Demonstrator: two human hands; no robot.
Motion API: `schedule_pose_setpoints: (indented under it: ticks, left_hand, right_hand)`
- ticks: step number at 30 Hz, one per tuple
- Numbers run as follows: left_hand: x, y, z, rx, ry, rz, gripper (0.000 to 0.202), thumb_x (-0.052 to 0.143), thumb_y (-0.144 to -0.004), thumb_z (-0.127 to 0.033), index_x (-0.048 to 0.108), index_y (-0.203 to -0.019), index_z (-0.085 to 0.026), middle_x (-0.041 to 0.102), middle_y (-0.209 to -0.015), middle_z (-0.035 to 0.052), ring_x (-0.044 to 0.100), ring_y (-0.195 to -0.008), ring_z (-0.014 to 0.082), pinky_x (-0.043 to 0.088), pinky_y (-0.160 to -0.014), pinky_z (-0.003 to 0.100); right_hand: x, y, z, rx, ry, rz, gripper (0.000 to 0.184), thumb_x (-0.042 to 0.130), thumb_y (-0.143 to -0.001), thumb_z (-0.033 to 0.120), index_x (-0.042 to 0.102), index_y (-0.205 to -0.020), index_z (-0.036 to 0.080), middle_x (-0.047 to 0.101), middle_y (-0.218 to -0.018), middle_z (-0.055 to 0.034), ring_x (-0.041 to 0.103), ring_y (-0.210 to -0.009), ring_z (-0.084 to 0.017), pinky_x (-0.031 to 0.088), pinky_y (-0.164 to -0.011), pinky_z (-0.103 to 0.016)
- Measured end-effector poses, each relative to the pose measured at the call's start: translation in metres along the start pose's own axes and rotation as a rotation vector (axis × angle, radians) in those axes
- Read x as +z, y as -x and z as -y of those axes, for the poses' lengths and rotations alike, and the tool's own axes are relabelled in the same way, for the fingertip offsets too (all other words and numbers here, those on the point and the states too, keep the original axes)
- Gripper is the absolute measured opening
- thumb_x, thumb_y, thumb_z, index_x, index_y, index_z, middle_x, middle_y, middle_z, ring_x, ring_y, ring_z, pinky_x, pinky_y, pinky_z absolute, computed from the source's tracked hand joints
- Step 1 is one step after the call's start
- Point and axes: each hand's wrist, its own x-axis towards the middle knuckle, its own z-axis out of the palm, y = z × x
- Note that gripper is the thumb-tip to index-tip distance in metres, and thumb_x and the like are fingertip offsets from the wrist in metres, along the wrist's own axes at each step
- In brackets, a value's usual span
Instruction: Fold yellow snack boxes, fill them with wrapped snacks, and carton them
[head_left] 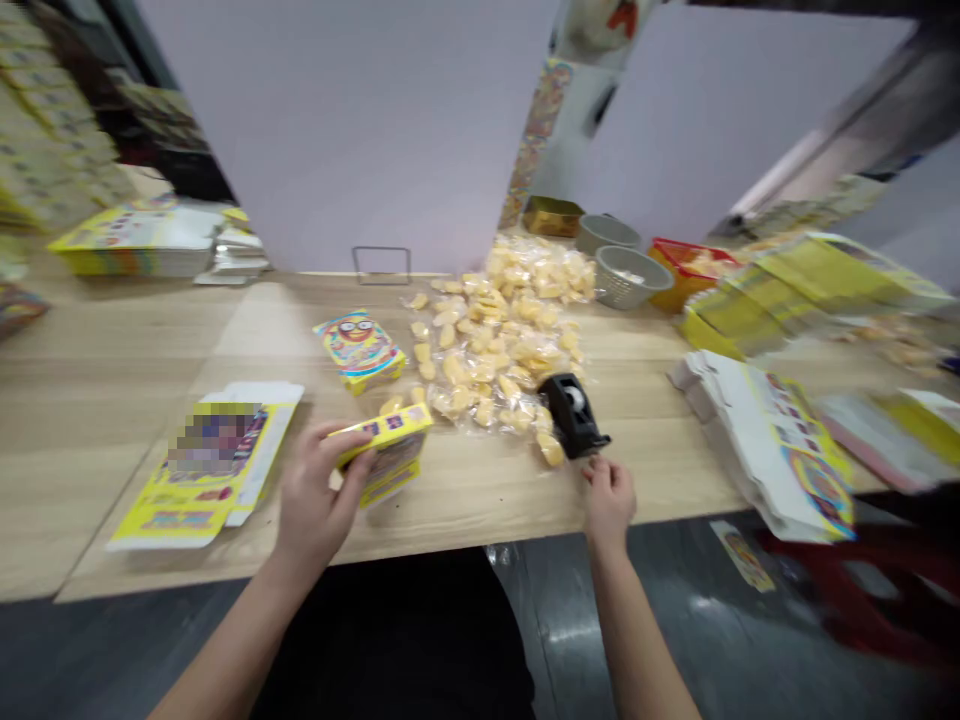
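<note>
- At the near table (480, 505) edge, the left hand (315, 500) clamps the yellow box (386, 440) by its top edge
- Light, thin card probably dents easily; corners suit gripping
- The right hand (609, 498) sits at the tape dispenser (574, 412), fingers bunched; grip unclear

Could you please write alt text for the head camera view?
The left hand grips a yellow box on a wooden table, while the right hand is at a black tape dispenser beside a heap of bagged yellow snacks.
</note>
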Motion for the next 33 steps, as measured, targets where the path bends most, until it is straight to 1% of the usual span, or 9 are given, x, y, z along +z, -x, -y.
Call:
schedule_pose_setpoints:
  ticks: [3,5,8,11,16,21,28,30,33]
  left_hand:
    - [0.001,0.004,-0.008,0.028,0.041,0.001,0.016,0.052,-0.090,-0.016,0.057,-0.102,-0.024,0.055,-0.103,0.0039,0.058,-0.097,0.0171,0.052,-0.082,0.032]
    - [0.002,0.007,-0.011,0.040,0.064,-0.002,0.018,0.052,-0.090,-0.015,0.056,-0.104,-0.025,0.053,-0.105,0.0038,0.058,-0.098,0.0162,0.052,-0.083,0.032]
    - [0.003,0.011,-0.014,0.029,0.080,-0.005,0.020,0.052,-0.090,-0.012,0.054,-0.105,-0.025,0.053,-0.106,0.0037,0.057,-0.099,0.0158,0.051,-0.084,0.031]
    - [0.001,0.014,-0.016,0.014,0.115,-0.011,0.021,0.053,-0.089,-0.012,0.051,-0.106,-0.024,0.053,-0.104,0.0037,0.057,-0.100,0.0156,0.051,-0.085,0.031]
    - [0.000,0.016,-0.015,0.035,0.120,-0.039,0.026,0.052,-0.090,-0.015,0.048,-0.113,-0.027,0.052,-0.105,0.0039,0.057,-0.098,0.0153,0.053,-0.083,0.030]
    - [0.000,0.018,-0.012,0.021,0.019,0.082,0.029,0.046,-0.093,-0.020,0.059,-0.117,-0.031,0.049,-0.109,0.0046,0.058,-0.094,0.0163,0.054,-0.078,0.029]
    - [-0.002,0.013,-0.011,0.066,0.005,0.133,0.031,0.046,-0.093,-0.016,0.058,-0.120,-0.025,0.050,-0.108,0.0071,0.059,-0.098,0.0177,0.055,-0.081,0.030]
    - [-0.005,0.011,-0.010,0.061,0.062,0.148,0.029,0.045,-0.093,-0.015,0.055,-0.119,-0.024,0.052,-0.108,0.0067,0.059,-0.100,0.0174,0.054,-0.085,0.031]
    - [-0.011,0.008,-0.008,0.011,0.172,0.134,0.024,0.048,-0.092,-0.017,0.047,-0.115,-0.021,0.055,-0.107,0.0068,0.058,-0.104,0.0189,0.052,-0.090,0.035]
  right_hand:
    - [0.031,0.045,0.036,-0.086,-0.119,0.104,0.036,0.058,-0.082,0.049,0.063,-0.100,0.019,0.061,-0.076,-0.0018,0.056,-0.064,-0.015,0.049,-0.062,-0.030]
    - [0.055,0.079,0.068,-0.150,-0.223,0.319,0.032,0.062,-0.083,0.043,0.065,-0.105,0.020,0.061,-0.073,-0.0007,0.054,-0.059,-0.014,0.047,-0.056,-0.029]
    - [0.088,0.120,0.113,-0.186,-0.368,0.578,0.054,0.059,-0.087,0.035,0.045,-0.138,0.026,0.060,-0.069,0.0022,0.056,-0.060,-0.014,0.049,-0.056,-0.029]
    - [0.110,0.139,0.138,-0.157,-0.447,0.671,0.065,0.056,-0.088,0.031,0.029,-0.148,0.027,0.058,-0.068,0.0036,0.056,-0.062,-0.014,0.050,-0.059,-0.028]
    - [0.117,0.141,0.144,-0.121,-0.396,0.684,0.070,0.057,-0.087,0.034,0.026,-0.148,0.024,0.058,-0.068,0.0025,0.057,-0.065,-0.015,0.051,-0.059,-0.029]
    - [0.115,0.143,0.145,-0.112,-0.362,0.653,0.073,0.060,-0.086,0.037,0.024,-0.147,0.021,0.059,-0.067,0.0017,0.059,-0.066,-0.017,0.051,-0.063,-0.032]
    - [0.122,0.138,0.128,-0.098,-0.322,0.587,0.073,0.062,-0.084,0.041,0.027,-0.145,0.020,0.063,-0.065,0.0034,0.061,-0.063,-0.016,0.051,-0.064,-0.032]
    - [0.119,0.129,0.121,-0.192,-0.176,0.562,0.073,0.064,-0.083,0.044,0.032,-0.142,0.018,0.061,-0.065,0.0032,0.060,-0.061,-0.017,0.051,-0.062,-0.033]
    - [0.106,0.115,0.125,-0.630,0.113,0.345,0.074,0.071,-0.077,0.045,0.039,-0.139,0.019,0.066,-0.089,-0.0070,0.063,-0.086,-0.026,0.052,-0.078,-0.045]
